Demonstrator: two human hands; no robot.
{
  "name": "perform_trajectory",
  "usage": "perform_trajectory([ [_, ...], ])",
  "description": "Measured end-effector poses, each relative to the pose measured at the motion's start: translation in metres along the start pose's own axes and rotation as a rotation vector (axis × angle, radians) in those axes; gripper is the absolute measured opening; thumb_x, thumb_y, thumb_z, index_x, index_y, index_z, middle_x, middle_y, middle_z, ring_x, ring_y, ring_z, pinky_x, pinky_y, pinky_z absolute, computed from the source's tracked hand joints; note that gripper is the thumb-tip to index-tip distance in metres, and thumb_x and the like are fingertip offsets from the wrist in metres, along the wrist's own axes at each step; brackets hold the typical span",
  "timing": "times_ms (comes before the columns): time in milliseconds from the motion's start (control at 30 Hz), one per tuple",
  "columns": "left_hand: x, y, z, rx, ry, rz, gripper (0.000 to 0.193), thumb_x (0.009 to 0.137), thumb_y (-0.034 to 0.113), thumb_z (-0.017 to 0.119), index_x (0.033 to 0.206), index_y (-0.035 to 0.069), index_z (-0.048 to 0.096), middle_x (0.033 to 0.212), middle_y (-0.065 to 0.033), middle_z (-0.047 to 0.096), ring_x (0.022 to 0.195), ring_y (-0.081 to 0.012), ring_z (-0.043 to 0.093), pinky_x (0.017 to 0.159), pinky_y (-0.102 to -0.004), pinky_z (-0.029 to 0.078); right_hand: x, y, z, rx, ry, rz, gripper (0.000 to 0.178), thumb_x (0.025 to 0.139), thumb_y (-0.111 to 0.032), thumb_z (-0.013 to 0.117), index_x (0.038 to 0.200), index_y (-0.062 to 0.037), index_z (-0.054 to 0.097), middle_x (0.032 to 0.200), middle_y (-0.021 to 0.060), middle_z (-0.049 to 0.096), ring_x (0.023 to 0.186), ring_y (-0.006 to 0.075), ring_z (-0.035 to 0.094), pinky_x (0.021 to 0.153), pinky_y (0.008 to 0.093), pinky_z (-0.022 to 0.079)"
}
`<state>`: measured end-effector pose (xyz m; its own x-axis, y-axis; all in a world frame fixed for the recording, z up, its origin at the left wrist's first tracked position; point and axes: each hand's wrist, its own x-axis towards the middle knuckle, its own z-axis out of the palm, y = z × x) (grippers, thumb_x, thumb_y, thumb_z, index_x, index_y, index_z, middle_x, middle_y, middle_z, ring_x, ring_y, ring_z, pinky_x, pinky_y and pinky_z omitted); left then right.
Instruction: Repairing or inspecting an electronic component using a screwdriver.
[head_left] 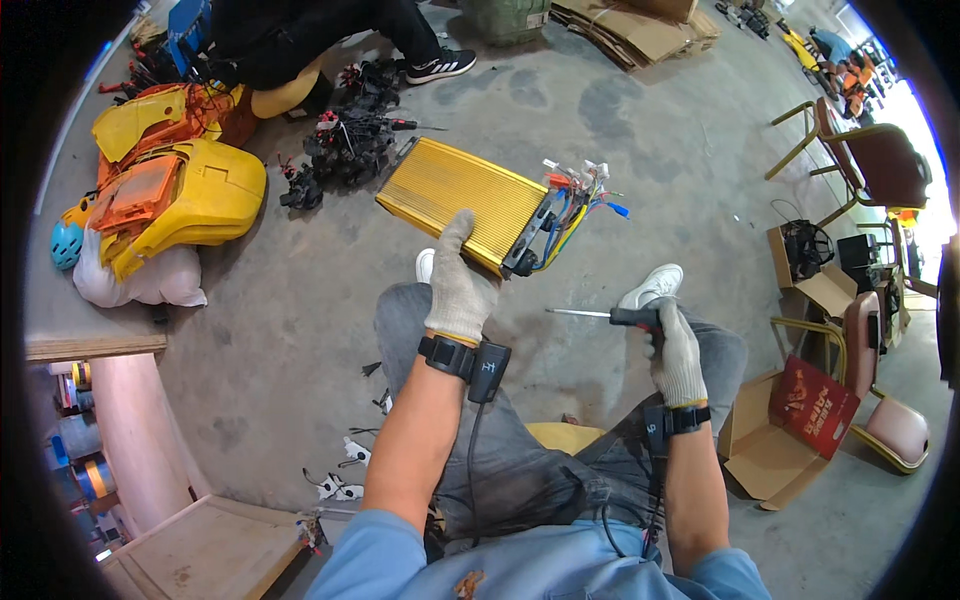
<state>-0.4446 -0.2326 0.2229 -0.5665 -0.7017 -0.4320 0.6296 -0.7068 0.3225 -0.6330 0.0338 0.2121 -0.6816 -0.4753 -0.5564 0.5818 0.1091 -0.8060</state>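
Gripped in my gloved left hand [463, 290] is a gold, ribbed metal motor controller [460, 190], held up over the floor in front of my knees. My thumb lies on its ribbed top, and the fingers are hidden beneath. From its right end hangs a bundle of coloured wires [572, 215] with white, red and blue connectors. My gloved right hand [678, 350] is closed around the dark red and black handle of a screwdriver [610, 316]. Its metal shaft points left, below the controller and apart from it.
Black parts with wires [350, 140] lie on the floor beyond the controller. Yellow and orange plastic housings [190, 190] are piled at left, near a seated person's leg [400, 40]. Chairs [870, 160] and an open cardboard box [770, 440] stand at right. Flattened cardboard [630, 30] lies far back.
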Motion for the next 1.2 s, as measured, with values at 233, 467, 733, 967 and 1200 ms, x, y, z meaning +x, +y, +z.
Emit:
perform_trajectory([
  [233,0.002,-0.003,0.0,0.012,0.025,0.045,0.057,0.099,0.021,0.07,0.147,0.002,0.046,0.14,-0.016,0.06,0.13,-0.0332,0.061,0.114,-0.0506,0.05,-0.051,-0.006,0.017,0.104,-0.081,0.049,0.031,0.108,-0.028,0.063,0.128,-0.0033,0.063,0.093,0.0039,0.062,0.074,0.0108,0.058,0.065,0.0228,0.05],
  [467,0.001,-0.002,0.0,0.014,0.016,0.042,0.055,0.1,0.02,0.068,0.147,0.002,0.046,0.141,-0.0162,0.059,0.131,-0.0337,0.061,0.113,-0.0508,0.051,-0.064,0.002,0.045,0.026,-0.069,0.026,0.038,0.109,-0.032,0.062,0.135,-0.0038,0.062,0.104,0.0042,0.063,0.08,0.0108,0.059,0.07,0.0243,0.052],
  [733,0.005,-0.003,-0.004,0.002,0.07,0.046,0.055,0.099,0.018,0.067,0.147,0.002,0.045,0.142,-0.017,0.059,0.132,-0.0341,0.06,0.114,-0.0516,0.05,-0.06,0.008,0.045,0.027,-0.106,0.018,0.039,0.109,-0.032,0.061,0.135,-0.0026,0.061,0.106,0.0043,0.064,0.083,0.0112,0.06,0.071,0.0261,0.054],
  [967,0.001,-0.002,0.001,0.003,0.059,0.029,0.055,0.099,0.016,0.068,0.147,0.002,0.045,0.141,-0.0171,0.059,0.131,-0.035,0.06,0.114,-0.0526,0.051,-0.058,0.01,0.045,0.033,-0.128,0.011,0.037,0.11,-0.03,0.06,0.134,-0.0021,0.06,0.106,0.0052,0.065,0.085,0.0123,0.06,0.072,0.0268,0.054],
  [1200,0.001,-0.001,-0.001,0.022,0.063,0.042,0.055,0.099,0.017,0.07,0.146,0.003,0.046,0.138,-0.0165,0.06,0.128,-0.0339,0.062,0.111,-0.0505,0.054,-0.064,0.005,0.049,0.034,-0.132,0.018,0.036,0.11,-0.026,0.06,0.135,-0.0014,0.058,0.108,0.0068,0.065,0.086,0.0134,0.061,0.077,0.0283,0.056],
])
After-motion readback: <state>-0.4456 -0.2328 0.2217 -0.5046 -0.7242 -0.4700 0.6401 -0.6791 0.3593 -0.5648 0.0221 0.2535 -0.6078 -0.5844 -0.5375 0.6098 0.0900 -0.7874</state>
